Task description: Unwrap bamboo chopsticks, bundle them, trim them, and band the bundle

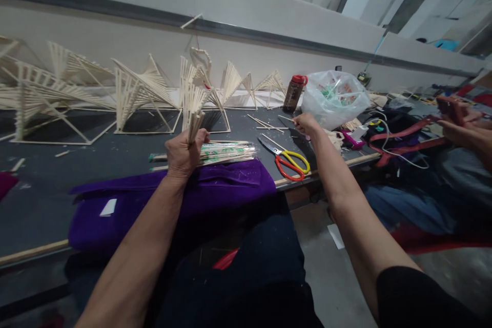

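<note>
My left hand point(184, 152) is closed around an upright bundle of wooden sticks point(195, 125), above the purple cloth point(230, 184) at the table's front edge. Just beyond lie wrapped packs of chopsticks point(226, 151) in clear plastic with green print. My right hand point(306, 125) reaches over the table in front of a clear plastic bag point(334, 97). Its fingers are pinched on a thin light stick point(285, 118); the fingertips are small in view. Between the hands rest scissors point(290, 163) with one red and one yellow handle. Several loose sticks point(271, 127) lie behind them.
Several stick-built frame models point(144, 95) line the back of the dark table point(126, 164). A brown bottle with a red lid point(294, 93) stands beside the bag. At the right, another person's hands point(467, 125) hold something reddish, near a white cable point(403, 156).
</note>
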{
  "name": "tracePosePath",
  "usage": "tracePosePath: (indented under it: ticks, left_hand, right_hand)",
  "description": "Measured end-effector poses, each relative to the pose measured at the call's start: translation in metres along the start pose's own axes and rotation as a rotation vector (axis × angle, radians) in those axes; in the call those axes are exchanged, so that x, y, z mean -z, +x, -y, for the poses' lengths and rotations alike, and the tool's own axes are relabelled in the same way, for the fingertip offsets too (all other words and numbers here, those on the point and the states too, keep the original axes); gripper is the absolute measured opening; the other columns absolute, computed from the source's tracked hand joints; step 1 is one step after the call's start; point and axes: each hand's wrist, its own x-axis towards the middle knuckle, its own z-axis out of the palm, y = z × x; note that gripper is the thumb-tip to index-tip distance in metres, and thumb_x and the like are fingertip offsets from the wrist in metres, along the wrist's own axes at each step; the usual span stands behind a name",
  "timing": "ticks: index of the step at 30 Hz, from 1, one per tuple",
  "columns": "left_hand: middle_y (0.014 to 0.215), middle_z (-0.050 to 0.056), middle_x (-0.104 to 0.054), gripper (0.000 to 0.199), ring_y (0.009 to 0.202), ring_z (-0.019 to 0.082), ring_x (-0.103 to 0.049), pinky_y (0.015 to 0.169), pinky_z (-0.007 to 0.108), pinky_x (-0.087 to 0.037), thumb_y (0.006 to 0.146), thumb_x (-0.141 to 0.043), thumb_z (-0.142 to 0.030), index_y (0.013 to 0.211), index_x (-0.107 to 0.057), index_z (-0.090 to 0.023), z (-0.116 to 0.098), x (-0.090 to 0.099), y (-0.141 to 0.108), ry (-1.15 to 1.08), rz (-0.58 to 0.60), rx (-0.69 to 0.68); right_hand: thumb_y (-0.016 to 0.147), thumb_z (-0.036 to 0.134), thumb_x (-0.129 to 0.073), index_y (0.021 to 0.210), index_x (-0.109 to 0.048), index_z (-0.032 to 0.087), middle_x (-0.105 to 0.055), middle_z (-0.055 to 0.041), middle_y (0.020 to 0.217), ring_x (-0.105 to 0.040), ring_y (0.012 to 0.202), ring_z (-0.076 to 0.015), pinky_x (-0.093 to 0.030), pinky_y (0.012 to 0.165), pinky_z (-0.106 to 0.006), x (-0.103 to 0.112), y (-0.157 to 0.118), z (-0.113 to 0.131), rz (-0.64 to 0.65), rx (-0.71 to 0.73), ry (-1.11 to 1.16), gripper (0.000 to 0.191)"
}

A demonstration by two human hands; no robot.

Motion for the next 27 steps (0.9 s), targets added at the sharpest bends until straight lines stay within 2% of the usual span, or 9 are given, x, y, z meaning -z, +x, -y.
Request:
tracePosePath:
  ticks: [5,8,10,13,17,22,25,27]
  left_hand:
    - [0.069,0.000,-0.072,0.030,0.071,0.017,-0.067,0.070,0.025,-0.047,0.084,-0.052,-0.040,0.075,-0.073,-0.020,0.000,0.000,-0.001,-0.008,0.008,0.007]
    - [0.069,0.000,-0.072,0.031,0.070,0.016,-0.066,0.068,0.025,-0.047,0.085,-0.052,-0.041,0.075,-0.073,-0.020,0.001,-0.001,-0.001,-0.014,0.012,-0.001]
    - [0.070,0.000,-0.072,0.031,0.070,0.016,-0.066,0.068,0.025,-0.047,0.085,-0.051,-0.041,0.077,-0.073,-0.020,0.002,-0.002,-0.002,-0.022,0.013,-0.001]
    - [0.071,0.001,-0.072,0.031,0.072,0.016,-0.067,0.069,0.025,-0.048,0.085,-0.051,-0.041,0.080,-0.073,-0.020,0.003,-0.002,-0.002,-0.022,0.015,-0.006]
    - [0.071,0.001,-0.072,0.031,0.072,0.017,-0.067,0.069,0.025,-0.048,0.085,-0.051,-0.041,0.078,-0.073,-0.020,0.002,-0.001,-0.002,-0.045,0.009,-0.003]
    - [0.070,0.001,-0.072,0.032,0.072,0.017,-0.067,0.070,0.025,-0.048,0.084,-0.050,-0.043,0.076,-0.071,-0.021,-0.003,0.000,-0.003,-0.044,0.017,0.006]
    - [0.070,0.001,-0.072,0.033,0.073,0.018,-0.067,0.071,0.026,-0.048,0.084,-0.050,-0.045,0.074,-0.071,-0.021,-0.003,0.000,-0.004,-0.033,0.025,0.023]
    - [0.071,0.001,-0.072,0.033,0.073,0.018,-0.067,0.071,0.026,-0.048,0.084,-0.050,-0.045,0.074,-0.071,-0.022,-0.002,0.000,-0.004,-0.039,0.031,0.028]
  right_hand:
    - [0.091,0.024,-0.047,0.111,-0.064,0.011,-0.070,-0.0069,0.094,-0.063,0.074,-0.0122,-0.047,0.065,-0.022,-0.016,-0.010,0.011,-0.022,0.163,-0.215,0.029]
    - [0.082,0.024,-0.058,0.101,-0.070,0.015,-0.071,-0.0066,0.092,-0.064,0.084,-0.0165,-0.044,0.072,-0.022,-0.029,-0.014,0.018,-0.021,0.248,-0.396,0.024]
    - [0.082,0.026,-0.058,0.097,-0.072,0.014,-0.070,-0.0120,0.102,-0.063,0.098,-0.0226,-0.044,0.080,-0.026,-0.036,-0.016,0.022,-0.036,0.280,-0.509,0.023]
    - [0.087,0.028,-0.050,0.104,-0.070,0.013,-0.062,-0.0195,0.120,-0.057,0.113,-0.0289,-0.042,0.090,-0.032,-0.042,-0.017,0.026,-0.067,0.311,-0.635,0.030]
    - [0.087,0.023,-0.049,0.107,-0.068,0.011,-0.063,-0.0209,0.118,-0.059,0.110,-0.0290,-0.043,0.088,-0.031,-0.033,-0.019,0.022,-0.057,0.303,-0.734,0.031]
    - [0.090,0.025,-0.045,0.105,-0.067,0.014,-0.071,-0.0135,0.105,-0.065,0.096,-0.0207,-0.044,0.075,-0.023,-0.010,-0.022,0.018,-0.032,0.250,-0.749,0.029]
    - [0.095,0.029,-0.038,0.112,-0.062,0.014,-0.071,-0.0101,0.105,-0.065,0.093,-0.0168,-0.043,0.073,-0.020,-0.011,-0.023,0.024,-0.026,0.266,-0.718,0.033]
    - [0.097,0.031,-0.034,0.118,-0.059,0.015,-0.069,-0.0120,0.111,-0.064,0.098,-0.0181,-0.044,0.076,-0.021,-0.019,-0.022,0.030,-0.041,0.272,-0.709,0.037]
